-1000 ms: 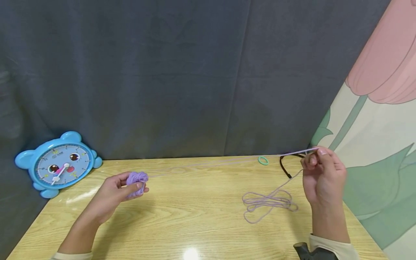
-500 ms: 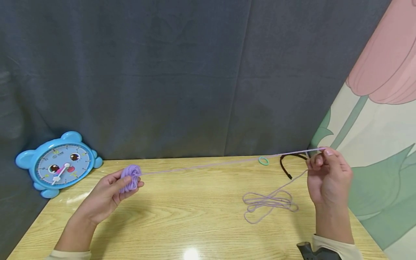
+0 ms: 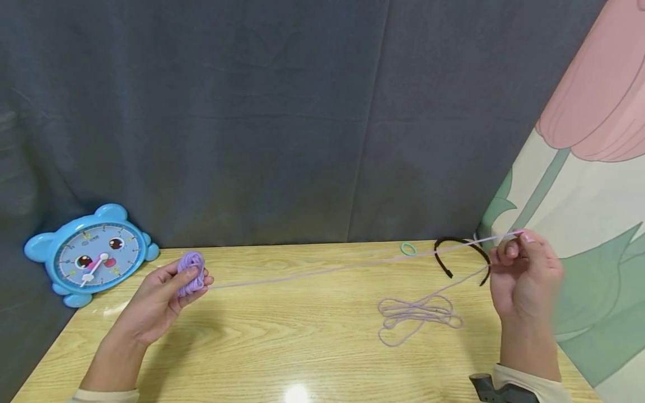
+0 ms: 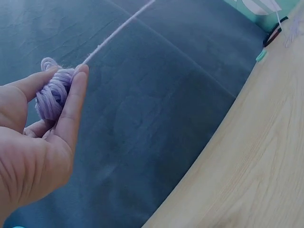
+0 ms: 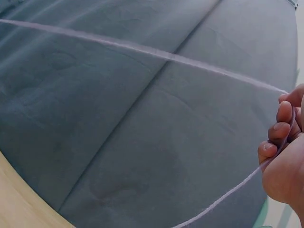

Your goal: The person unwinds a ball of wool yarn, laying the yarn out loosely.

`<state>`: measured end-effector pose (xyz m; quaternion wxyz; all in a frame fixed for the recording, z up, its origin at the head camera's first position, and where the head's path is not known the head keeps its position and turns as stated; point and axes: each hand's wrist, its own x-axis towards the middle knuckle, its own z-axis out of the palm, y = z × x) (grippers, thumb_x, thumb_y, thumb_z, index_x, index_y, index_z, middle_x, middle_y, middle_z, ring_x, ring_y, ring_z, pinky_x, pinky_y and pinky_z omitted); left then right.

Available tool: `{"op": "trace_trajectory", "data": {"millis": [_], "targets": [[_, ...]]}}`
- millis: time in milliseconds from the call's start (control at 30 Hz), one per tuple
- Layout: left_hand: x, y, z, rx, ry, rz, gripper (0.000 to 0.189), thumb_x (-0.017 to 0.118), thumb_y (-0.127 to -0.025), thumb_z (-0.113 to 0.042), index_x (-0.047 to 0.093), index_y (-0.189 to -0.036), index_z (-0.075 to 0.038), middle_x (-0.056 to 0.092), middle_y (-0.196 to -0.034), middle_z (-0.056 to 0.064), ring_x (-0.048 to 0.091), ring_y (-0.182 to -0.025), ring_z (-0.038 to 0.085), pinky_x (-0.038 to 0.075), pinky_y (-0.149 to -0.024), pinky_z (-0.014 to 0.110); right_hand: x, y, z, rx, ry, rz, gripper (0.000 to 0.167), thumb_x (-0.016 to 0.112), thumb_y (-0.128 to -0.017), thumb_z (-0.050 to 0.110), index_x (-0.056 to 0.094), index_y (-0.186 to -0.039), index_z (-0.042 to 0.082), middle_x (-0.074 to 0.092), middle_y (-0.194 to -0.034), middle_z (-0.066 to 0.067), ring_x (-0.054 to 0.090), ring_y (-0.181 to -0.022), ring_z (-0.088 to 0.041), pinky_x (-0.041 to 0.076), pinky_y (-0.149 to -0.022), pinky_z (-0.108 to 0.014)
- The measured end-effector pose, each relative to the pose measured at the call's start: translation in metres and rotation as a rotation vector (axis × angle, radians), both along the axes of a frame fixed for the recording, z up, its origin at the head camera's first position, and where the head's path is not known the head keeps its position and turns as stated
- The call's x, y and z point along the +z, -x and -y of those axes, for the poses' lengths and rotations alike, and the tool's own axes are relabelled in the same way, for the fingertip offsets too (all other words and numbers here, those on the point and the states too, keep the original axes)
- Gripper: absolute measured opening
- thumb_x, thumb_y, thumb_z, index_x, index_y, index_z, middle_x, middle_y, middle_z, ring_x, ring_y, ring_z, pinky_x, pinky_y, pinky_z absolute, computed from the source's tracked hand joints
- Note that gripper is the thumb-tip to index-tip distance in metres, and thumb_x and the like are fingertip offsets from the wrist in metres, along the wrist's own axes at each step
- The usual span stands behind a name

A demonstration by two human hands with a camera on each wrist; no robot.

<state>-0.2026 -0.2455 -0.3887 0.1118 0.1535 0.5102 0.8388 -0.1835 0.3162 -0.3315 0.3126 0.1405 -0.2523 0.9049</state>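
A small bundle of lilac yarn (image 4: pixel 53 97), slightly fuzzy and wound in plump strands, is held above the left part of the wooden table (image 3: pixel 282 336), pinched between thumb and fingers of the left hand (image 3: pixel 157 302). A strand (image 5: pixel 166 56) (pulled straight, by its look) is gripped by the right hand's (image 3: pixel 528 274) curled fingers; slack loops (image 3: pixel 414 306) are spread on the tabletop nearby.

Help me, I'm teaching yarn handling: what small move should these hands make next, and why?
I'd probably ease the right hand slightly toward the left hand: the lilac strand between them runs straight and looks taut, so spreading wider could tug at the yarn bundle the left hand pinches.
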Motion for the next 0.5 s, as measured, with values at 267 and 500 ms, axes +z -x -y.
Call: {"op": "trace_trajectory", "data": {"millis": [267, 500], "targets": [[0.003, -0.001, 0.004, 0.04, 0.177, -0.033, 0.026, 0.047, -0.108, -0.002, 0.068, -0.12, -0.012, 0.073, -0.113, 0.004, 0.076, -0.106, 0.015, 0.061, -0.091, 0.028, -0.001, -0.006, -0.023, -0.027, 0.075, 0.005, 0.03, 0.035, -0.105, -0.011, 0.057, -0.086, -0.018, 0.048, -0.059, -0.017, 0.031, -0.058, -0.023, 0.018, -0.059, -0.033], [0.005, -0.001, 0.003, 0.058, 0.312, -0.054, 0.021, 0.053, -0.107, -0.006, 0.067, -0.122, -0.011, 0.077, -0.114, 0.002, 0.075, -0.107, 0.013, 0.06, -0.092, 0.027, -0.017, -0.006, -0.028, -0.04, -0.196, 0.16, 0.025, 0.047, -0.104, -0.009, 0.066, -0.087, -0.014, 0.058, -0.064, -0.014, 0.044, -0.06, -0.021, 0.033, -0.059, -0.03]]}}
